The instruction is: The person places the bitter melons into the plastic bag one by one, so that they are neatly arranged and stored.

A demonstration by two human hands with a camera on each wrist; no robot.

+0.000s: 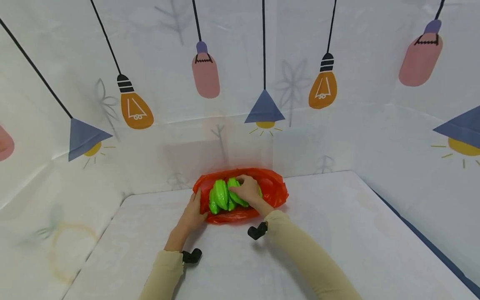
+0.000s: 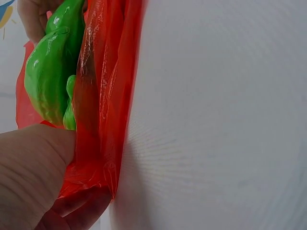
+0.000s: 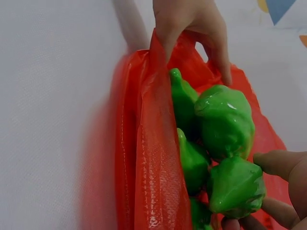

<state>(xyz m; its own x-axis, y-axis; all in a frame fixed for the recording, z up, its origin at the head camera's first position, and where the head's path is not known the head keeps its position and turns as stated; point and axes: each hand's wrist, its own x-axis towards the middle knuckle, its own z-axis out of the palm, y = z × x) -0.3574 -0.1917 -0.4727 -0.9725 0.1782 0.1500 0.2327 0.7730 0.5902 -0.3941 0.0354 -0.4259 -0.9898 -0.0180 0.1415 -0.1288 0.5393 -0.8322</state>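
Note:
A red plastic bag (image 1: 275, 196) lies open near the back wall, its rim rolled down. Several glossy green ribbed fruits (image 1: 221, 193) sit close together inside it. At the bag's left end my left hand (image 1: 193, 214) grips the plastic, thumb inside the rim and fingers outside, as the left wrist view shows. My right hand (image 1: 247, 189) reaches over the front rim and holds one green fruit (image 3: 236, 187), with thumb and fingers around it. Beside that one is another green fruit (image 3: 225, 122). The bag's front wall (image 3: 160, 167) hides the lower parts of the fruits.
The white table (image 1: 337, 233) stretches out in front of the bag and to both sides. Close behind it rises a white sheet wall (image 1: 232, 141) printed with hanging lamps. A small black wrist device (image 1: 257, 230) sits at each sleeve.

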